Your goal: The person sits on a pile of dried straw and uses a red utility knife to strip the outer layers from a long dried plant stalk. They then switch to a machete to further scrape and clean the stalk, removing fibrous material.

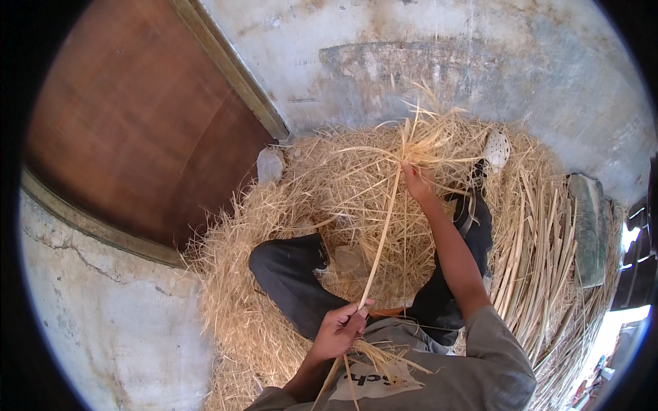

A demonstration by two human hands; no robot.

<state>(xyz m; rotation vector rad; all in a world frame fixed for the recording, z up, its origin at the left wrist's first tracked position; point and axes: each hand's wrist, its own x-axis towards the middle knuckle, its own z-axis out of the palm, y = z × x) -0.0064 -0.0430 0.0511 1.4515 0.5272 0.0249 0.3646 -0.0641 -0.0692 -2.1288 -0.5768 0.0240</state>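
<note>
A long, pale, flat strip that looks like split bamboo point(383, 240) runs taut between my two hands. Near my body, my left hand point(338, 330) is closed around its lower end, and a tuft of loose fibres point(380, 355) trails from below that fist across my shirt. Stretched far forward, my right hand point(417, 181) is closed on the strip's upper end. Thin shavings point(433, 145) fan out just beyond my right fingers, some possibly in the same grip. Parts of both hands' fingers are hidden by the hands themselves.
A thick heap of shavings point(301, 185) surrounds my bent legs. Long split strips point(524, 246) lie side by side at the right, by a dark greenish block point(587, 229). A stained wall point(439, 61) and a brown door panel point(137, 116) bound the far and left sides.
</note>
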